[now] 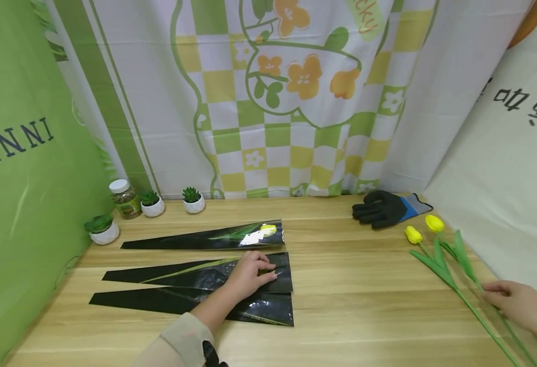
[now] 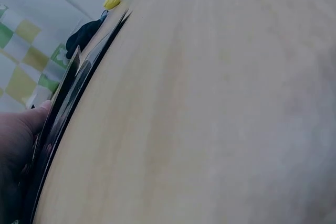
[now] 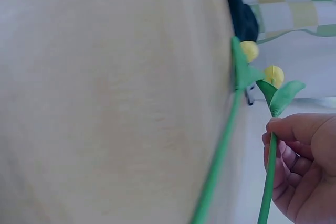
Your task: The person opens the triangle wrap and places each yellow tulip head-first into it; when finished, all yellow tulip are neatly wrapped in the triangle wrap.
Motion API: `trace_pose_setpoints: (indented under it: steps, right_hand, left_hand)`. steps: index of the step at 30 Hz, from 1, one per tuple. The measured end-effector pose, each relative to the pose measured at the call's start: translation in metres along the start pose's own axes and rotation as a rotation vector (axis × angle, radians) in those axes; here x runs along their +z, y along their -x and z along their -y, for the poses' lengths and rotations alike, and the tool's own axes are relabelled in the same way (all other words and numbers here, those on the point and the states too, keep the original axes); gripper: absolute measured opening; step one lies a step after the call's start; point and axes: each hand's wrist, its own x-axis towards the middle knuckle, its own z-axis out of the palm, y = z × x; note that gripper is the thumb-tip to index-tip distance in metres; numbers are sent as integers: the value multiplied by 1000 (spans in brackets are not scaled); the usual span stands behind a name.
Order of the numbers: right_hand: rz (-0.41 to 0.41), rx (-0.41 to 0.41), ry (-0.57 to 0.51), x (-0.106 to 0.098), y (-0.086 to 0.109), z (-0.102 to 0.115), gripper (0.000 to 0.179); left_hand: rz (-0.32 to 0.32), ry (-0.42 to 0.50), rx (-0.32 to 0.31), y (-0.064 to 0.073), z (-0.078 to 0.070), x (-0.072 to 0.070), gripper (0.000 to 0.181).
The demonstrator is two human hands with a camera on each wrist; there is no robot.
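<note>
My right hand (image 1: pixel 516 303) pinches the green stem of a yellow artificial tulip (image 3: pixel 269 166) between thumb and fingers, just under its leaves. A second yellow tulip (image 1: pixel 467 308) lies alongside it at the table's right side. My left hand (image 1: pixel 250 275) rests with relaxed fingers on the middle tapered black flower sleeve (image 1: pixel 195 278), near its wide end. Just below it lies another black sleeve (image 1: pixel 135 300), partly covered by the forearm. The farthest sleeve (image 1: pixel 176 242) has a yellow tulip (image 1: pixel 268 230) inside, seen through its glossy front.
A black, blue and grey work glove (image 1: pixel 383 210) lies at the back right, beyond the tulip heads. Several small potted succulents (image 1: pixel 194 201) and a white-lidded jar (image 1: pixel 125 200) stand at the back left. A checked curtain (image 1: pixel 296 148) hangs behind the wooden table (image 1: pixel 341 326).
</note>
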Motion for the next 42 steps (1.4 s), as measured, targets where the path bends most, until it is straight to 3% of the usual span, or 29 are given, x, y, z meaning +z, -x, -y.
trace_pose_setpoints:
  steps: [7,16,20,24,27,31,38,42]
  right_hand:
    - [20,25,-155,-18,1,27,61]
    - [15,-34,-352,-22,-6,71,64]
    - [12,-87,-479,-15,-11,90,60]
    - [7,-135,-633,-3,-17,106,33]
    - [35,-173,-862,8,-24,116,12]
    - [71,-208,-1140,25,-30,134,15]
    - [68,-163,-1244,45,-37,168,5]
    - [60,-105,-1275,55,-40,185,6]
  left_hand:
    - [-27,-15,-6,1,-2,1,20]
    - [-50,-47,4,-1,-5,0,15]
    - [-17,7,-8,-1,-6,0,21]
    - [16,0,2,-3,-7,0,28]
    - [28,-36,20,-4,-6,1,29]
    - [23,-72,47,-4,-6,1,27]
    - [-13,-148,75,-4,-6,4,23]
    - [-27,-145,66,-4,-6,5,20]
